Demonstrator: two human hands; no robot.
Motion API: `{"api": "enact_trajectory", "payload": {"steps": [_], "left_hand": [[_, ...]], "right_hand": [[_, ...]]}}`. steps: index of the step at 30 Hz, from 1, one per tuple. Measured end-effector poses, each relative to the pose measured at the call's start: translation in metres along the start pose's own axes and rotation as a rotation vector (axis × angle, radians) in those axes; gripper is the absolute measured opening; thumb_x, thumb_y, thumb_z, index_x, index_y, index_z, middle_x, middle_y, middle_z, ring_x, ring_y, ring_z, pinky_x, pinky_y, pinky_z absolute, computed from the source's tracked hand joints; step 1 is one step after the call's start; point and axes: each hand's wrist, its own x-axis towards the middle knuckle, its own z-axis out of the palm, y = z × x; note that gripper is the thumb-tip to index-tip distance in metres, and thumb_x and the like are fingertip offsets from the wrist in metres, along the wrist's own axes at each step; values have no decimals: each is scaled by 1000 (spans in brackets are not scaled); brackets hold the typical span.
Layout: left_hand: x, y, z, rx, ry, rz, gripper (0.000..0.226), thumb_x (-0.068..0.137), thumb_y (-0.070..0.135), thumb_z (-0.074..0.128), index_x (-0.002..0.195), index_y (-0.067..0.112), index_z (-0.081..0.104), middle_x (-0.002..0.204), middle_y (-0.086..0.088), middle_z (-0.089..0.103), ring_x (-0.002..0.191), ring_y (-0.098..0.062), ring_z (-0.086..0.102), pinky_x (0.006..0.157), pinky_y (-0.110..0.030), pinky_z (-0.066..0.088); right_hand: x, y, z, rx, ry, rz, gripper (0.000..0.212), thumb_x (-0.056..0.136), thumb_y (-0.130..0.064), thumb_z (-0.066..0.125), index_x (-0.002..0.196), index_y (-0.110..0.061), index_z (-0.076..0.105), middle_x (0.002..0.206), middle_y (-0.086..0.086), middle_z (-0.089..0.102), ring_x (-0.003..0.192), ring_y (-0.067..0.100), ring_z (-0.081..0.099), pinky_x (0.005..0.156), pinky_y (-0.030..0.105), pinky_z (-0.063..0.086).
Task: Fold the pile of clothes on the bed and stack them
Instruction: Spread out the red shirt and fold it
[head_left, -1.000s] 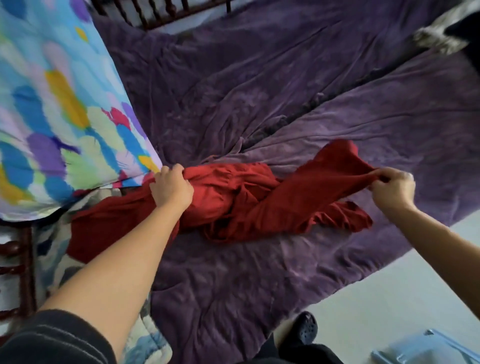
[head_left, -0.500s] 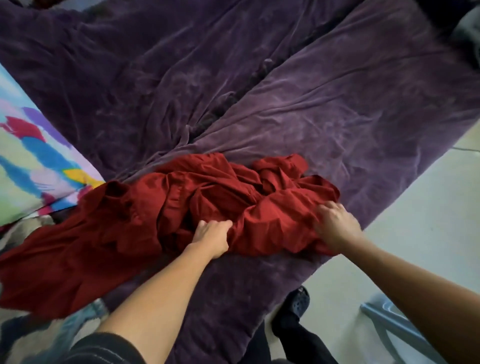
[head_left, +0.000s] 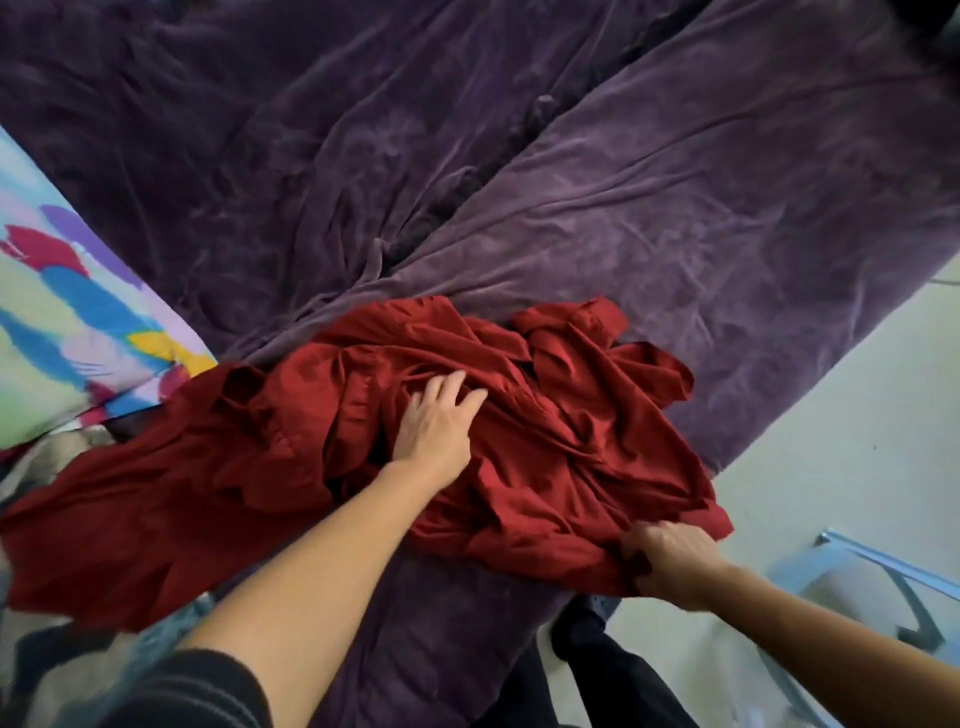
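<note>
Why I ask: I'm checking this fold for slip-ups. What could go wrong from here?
1. The red garment is bunched and twisted; folding it like this would likely lock in creases.
2. The right hand grips its near hem at the edge of the purple blanket; a pull could drag it onto the floor.
3. Its left end trails beside the colourful quilt, away from the left hand pressing the middle, so it may drag unevenly.
</note>
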Motion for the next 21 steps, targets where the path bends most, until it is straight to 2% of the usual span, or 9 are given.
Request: {"api": "enact_trajectory", "payload": {"steps": [2, 4, 7, 10, 13, 15, 17, 18, 21], "left_hand": [[30, 11, -2, 73, -61, 101, 85, 80, 11, 61, 150, 34, 17, 159, -3, 11, 146, -27, 9, 115, -43, 17], [48, 27, 5, 138, -180, 166, 92, 80, 17, 66, 151, 34, 9, 156, -4, 23, 146, -27, 9, 118, -47, 7], [55, 38, 14, 76, -353, 101, 58, 84, 29, 64, 138, 29, 43, 130, -6, 58, 128, -26, 46, 113, -41, 20], [50, 24, 1, -261, -164, -128, 26, 83, 23, 60, 107, 27, 67, 107, -10, 69, 106, -32, 60, 85, -35, 45], [28, -8, -24, -320, 150, -253, 20, 82, 18, 59, 100, 22, 67, 97, -14, 70, 93, -37, 63, 72, -39, 48], [3, -35, -32, -305, 265, -354, 20, 84, 13, 59, 103, 15, 66, 100, -17, 68, 91, -39, 63, 72, -41, 48], [-25, -64, -32, -287, 323, -520, 17, 87, 10, 56, 101, 10, 65, 96, -23, 67, 88, -43, 62, 71, -44, 48], [-39, -77, -32, -284, 325, -625, 16, 88, 11, 55, 100, 9, 65, 95, -26, 66, 88, -45, 62, 70, -45, 48], [-71, -100, -34, -296, 292, -824, 21, 88, 12, 55, 106, 10, 65, 102, -27, 64, 95, -46, 59, 77, -46, 48]], "right_hand": [[-7, 9, 6, 62, -73, 20, 32, 72, -42, 62, 102, -34, 64, 103, -14, 66, 99, 13, 61, 70, 23, 39], [-6, 14, 2, 215, -68, 54, 28, 69, -37, 65, 96, -33, 67, 96, -12, 68, 93, 12, 63, 70, 22, 44], [8, 20, -15, 358, 280, 103, 28, 73, -38, 65, 100, -32, 67, 99, -10, 65, 96, 15, 62, 77, 27, 48], [30, 26, -36, 390, 553, 277, 59, 73, -43, 70, 128, -27, 53, 131, 2, 51, 120, 26, 47, 91, 39, 46], [48, 34, -54, 467, 239, 459, 100, 65, -51, 78, 146, -22, 26, 146, 12, 33, 129, 35, 42, 95, 40, 43], [50, 30, -60, 441, 60, 451, 75, 67, -38, 79, 130, -12, 47, 122, 14, 58, 107, 30, 60, 75, 30, 45], [50, 18, -59, 509, 110, 353, 23, 74, -25, 72, 89, -8, 66, 83, 8, 67, 74, 21, 61, 60, 26, 40], [50, 11, -60, 621, 180, 311, 13, 77, -20, 69, 73, -9, 65, 69, 4, 62, 64, 18, 55, 56, 26, 39], [51, -2, -80, 994, 339, 325, 27, 82, -13, 67, 56, -12, 60, 50, -1, 54, 44, 11, 45, 42, 21, 36]]}}
